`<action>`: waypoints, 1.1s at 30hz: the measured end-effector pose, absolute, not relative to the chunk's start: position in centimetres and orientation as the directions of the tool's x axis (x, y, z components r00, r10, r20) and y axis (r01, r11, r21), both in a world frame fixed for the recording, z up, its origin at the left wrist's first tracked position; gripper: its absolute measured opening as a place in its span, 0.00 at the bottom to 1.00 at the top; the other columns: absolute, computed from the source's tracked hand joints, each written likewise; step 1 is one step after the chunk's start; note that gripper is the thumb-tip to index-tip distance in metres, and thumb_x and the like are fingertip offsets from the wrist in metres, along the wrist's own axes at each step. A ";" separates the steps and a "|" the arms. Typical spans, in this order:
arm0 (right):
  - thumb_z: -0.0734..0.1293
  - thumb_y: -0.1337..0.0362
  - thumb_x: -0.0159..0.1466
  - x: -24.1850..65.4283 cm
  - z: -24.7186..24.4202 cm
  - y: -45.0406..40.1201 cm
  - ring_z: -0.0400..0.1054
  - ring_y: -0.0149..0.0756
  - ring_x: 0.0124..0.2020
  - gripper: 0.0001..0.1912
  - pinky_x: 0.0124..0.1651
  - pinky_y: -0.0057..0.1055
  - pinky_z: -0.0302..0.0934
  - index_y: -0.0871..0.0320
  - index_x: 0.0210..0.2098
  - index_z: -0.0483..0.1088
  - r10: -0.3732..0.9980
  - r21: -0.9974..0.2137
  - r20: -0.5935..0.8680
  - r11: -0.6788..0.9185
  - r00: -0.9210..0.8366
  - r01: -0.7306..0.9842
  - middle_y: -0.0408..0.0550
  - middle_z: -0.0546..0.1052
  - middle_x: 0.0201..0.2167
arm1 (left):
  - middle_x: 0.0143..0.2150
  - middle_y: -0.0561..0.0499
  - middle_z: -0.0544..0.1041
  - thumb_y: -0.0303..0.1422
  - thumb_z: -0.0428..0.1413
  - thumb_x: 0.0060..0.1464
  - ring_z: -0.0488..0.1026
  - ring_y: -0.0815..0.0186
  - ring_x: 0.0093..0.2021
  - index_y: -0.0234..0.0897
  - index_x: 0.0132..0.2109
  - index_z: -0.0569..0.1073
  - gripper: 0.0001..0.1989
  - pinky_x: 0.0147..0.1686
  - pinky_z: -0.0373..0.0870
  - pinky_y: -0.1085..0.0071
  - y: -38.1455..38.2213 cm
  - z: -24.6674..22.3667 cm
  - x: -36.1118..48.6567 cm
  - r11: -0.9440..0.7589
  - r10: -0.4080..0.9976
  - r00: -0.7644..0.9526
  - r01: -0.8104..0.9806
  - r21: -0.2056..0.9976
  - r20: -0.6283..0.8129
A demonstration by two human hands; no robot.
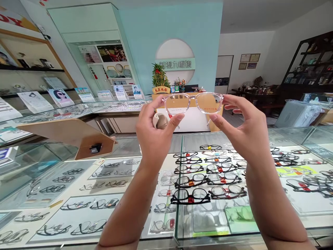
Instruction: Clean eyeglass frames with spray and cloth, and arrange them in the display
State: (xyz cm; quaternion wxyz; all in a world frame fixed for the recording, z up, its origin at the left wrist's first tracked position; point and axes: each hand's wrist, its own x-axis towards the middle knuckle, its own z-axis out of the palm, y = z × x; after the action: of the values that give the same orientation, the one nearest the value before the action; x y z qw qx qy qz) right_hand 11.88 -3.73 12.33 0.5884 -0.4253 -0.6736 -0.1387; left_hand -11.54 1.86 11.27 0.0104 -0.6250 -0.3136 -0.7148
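A pair of clear-framed eyeglasses is held up in front of me, level and above the glass counter, with printing on its lenses. My left hand is closed on the left end of the frame, thumb at the lower rim. A crumpled beige cloth is tucked in the same palm. At the other end, my right hand pinches the frame between thumb and fingers. The temple arms point away from me, their tips showing below the lenses. Beneath my hands, black-framed eyeglasses stand in rows.
The glass display counter spans the foreground, with more frames on white trays to the left. A wooden stand rests on the left glass. Farther off are a reception desk, a potted plant and a plastic-wrapped grey box.
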 end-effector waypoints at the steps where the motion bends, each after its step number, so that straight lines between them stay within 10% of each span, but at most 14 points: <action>1: 0.75 0.51 0.71 11.9 12.3 -3.7 0.81 0.53 0.56 0.23 0.62 0.56 0.74 0.46 0.63 0.78 0.418 -0.318 0.907 0.597 0.053 0.737 0.53 0.85 0.58 | 0.59 0.45 0.85 0.55 0.75 0.54 0.81 0.53 0.60 0.48 0.60 0.82 0.31 0.61 0.80 0.55 1.9 11.3 -11.5 -0.803 0.368 -0.220 0.416 0.428 0.904; 33: 0.71 0.50 0.66 10.7 12.6 -3.2 0.80 0.55 0.52 0.19 0.59 0.57 0.71 0.54 0.51 0.80 0.617 -0.484 0.774 0.437 0.138 0.758 0.56 0.86 0.51 | 0.52 0.45 0.82 0.51 0.75 0.56 0.81 0.52 0.56 0.43 0.58 0.81 0.29 0.56 0.81 0.54 1.5 10.8 -10.6 -0.763 0.263 -0.171 0.566 0.313 0.950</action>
State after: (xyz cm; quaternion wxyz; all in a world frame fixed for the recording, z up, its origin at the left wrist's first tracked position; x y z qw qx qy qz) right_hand 10.73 -3.22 12.60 0.5403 -0.5265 -0.6532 -0.0651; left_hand -10.64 1.47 10.83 0.1096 -0.6343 -0.3266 -0.6921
